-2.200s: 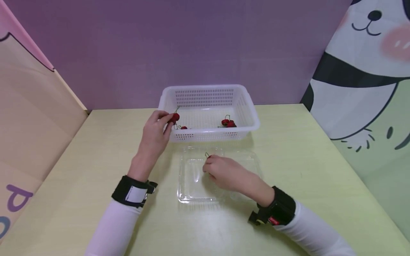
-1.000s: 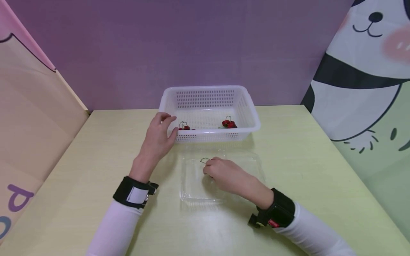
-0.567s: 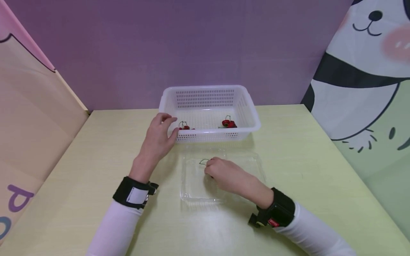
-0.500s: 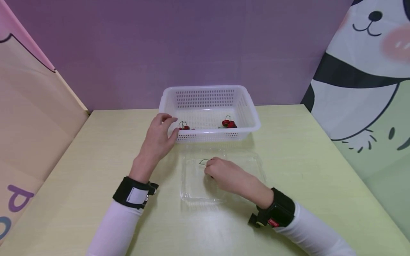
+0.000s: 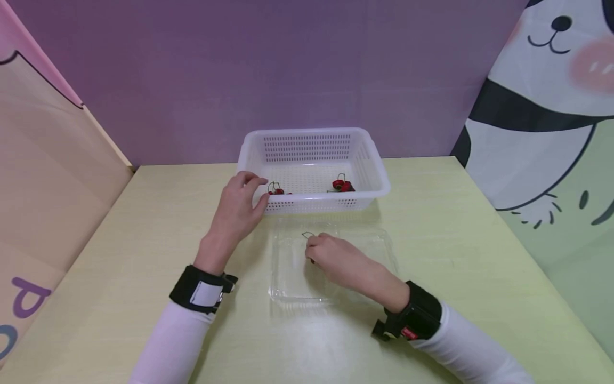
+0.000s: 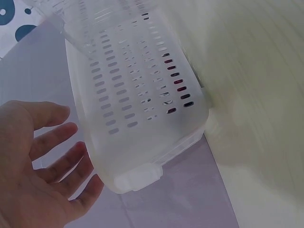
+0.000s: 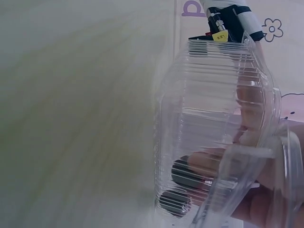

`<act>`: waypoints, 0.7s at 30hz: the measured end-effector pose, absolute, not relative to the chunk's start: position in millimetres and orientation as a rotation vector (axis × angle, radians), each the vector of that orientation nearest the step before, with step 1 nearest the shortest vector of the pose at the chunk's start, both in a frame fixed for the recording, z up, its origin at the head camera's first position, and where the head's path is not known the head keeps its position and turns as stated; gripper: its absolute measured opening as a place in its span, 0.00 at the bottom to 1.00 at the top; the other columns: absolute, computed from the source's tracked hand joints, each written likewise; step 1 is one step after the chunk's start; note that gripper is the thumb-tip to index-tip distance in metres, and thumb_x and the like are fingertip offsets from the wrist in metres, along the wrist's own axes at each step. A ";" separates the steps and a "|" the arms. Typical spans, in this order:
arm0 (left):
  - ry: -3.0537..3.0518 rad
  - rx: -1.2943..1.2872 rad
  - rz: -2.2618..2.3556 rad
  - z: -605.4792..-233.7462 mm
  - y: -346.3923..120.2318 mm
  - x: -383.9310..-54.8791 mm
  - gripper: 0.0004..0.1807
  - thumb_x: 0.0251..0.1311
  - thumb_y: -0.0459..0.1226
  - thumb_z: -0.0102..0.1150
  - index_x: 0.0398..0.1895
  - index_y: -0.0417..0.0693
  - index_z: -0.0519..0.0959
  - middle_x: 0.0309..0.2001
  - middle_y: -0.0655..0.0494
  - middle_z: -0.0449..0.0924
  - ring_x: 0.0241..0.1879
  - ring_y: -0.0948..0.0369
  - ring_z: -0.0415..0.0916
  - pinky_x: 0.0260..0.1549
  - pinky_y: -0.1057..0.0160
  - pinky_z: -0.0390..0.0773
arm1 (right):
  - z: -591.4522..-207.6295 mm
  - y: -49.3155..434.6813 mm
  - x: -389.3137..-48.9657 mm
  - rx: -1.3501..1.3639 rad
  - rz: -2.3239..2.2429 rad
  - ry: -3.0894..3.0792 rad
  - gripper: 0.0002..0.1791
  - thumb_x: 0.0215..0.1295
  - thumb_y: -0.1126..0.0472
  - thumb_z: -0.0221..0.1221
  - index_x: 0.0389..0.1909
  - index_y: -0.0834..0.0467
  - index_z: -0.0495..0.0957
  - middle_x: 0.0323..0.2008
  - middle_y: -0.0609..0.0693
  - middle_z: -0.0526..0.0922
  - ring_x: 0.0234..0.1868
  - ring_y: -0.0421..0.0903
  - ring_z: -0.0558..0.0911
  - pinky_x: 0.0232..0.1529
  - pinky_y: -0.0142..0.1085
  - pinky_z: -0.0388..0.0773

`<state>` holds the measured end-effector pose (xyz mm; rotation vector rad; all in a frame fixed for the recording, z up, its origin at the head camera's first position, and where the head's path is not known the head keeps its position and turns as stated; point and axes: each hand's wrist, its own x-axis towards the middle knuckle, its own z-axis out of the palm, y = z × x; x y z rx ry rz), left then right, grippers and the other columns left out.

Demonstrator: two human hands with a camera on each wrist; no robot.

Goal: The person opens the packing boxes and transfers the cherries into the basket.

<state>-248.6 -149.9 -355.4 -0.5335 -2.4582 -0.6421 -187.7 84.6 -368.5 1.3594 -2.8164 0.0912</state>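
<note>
My right hand (image 5: pixel 336 258) is inside the clear plastic clamshell box (image 5: pixel 284 293), fingers curled round cherries. A green stem (image 5: pixel 307 234) sticks out past the fingers, and a bit of dark fruit (image 5: pixel 312 261) shows below them. Through the ribbed wall in the right wrist view, two dark round cherries (image 7: pixel 185 172) appear at the fingertips. At the left front corner of the white basket (image 5: pixel 316 204), my left hand (image 5: pixel 235 208) spreads its bent fingers around nothing, at the rim. Red cherries (image 5: pixel 279 191) lie near it inside the basket, partly hidden by the front wall.
Another small cluster of cherries (image 5: pixel 342 185) lies in the basket's right front part. The box's open lid (image 5: pixel 376 242) lies to the right of its base. A purple wall (image 5: pixel 307 74) stands behind the pale table (image 5: pixel 479 266), with printed panels at both sides.
My left hand held cherries over the basket at first, then let them go there; its fingers have since stayed near the rim. The right hand has shifted only slightly, and the stem's angle has changed.
</note>
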 end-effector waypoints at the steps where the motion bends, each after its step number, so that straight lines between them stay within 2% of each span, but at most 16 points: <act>1: -2.456 -0.535 -0.642 -355.5 -149.9 -248.6 0.15 0.59 0.33 0.65 0.49 0.36 0.81 0.48 0.43 0.73 0.45 0.48 0.73 0.43 0.56 0.73 | -368.6 84.8 -187.9 1.362 0.100 -2.804 0.07 0.60 0.74 0.62 0.33 0.59 0.84 0.36 0.49 0.80 0.36 0.45 0.80 0.38 0.28 0.75; 12: -2.465 -0.537 -0.627 -355.8 -149.3 -247.1 0.15 0.59 0.33 0.65 0.49 0.37 0.81 0.49 0.42 0.73 0.46 0.47 0.73 0.44 0.53 0.72 | -366.7 85.9 -189.9 1.360 0.187 -2.788 0.05 0.64 0.69 0.62 0.39 0.60 0.83 0.41 0.50 0.81 0.43 0.46 0.80 0.44 0.30 0.75; 21: -2.489 -0.538 -0.625 -355.8 -149.4 -246.2 0.15 0.60 0.34 0.65 0.50 0.39 0.81 0.49 0.43 0.73 0.46 0.48 0.72 0.44 0.53 0.72 | -359.9 90.6 -192.6 1.392 0.275 -2.681 0.08 0.60 0.71 0.63 0.40 0.62 0.83 0.41 0.51 0.80 0.44 0.47 0.80 0.47 0.31 0.75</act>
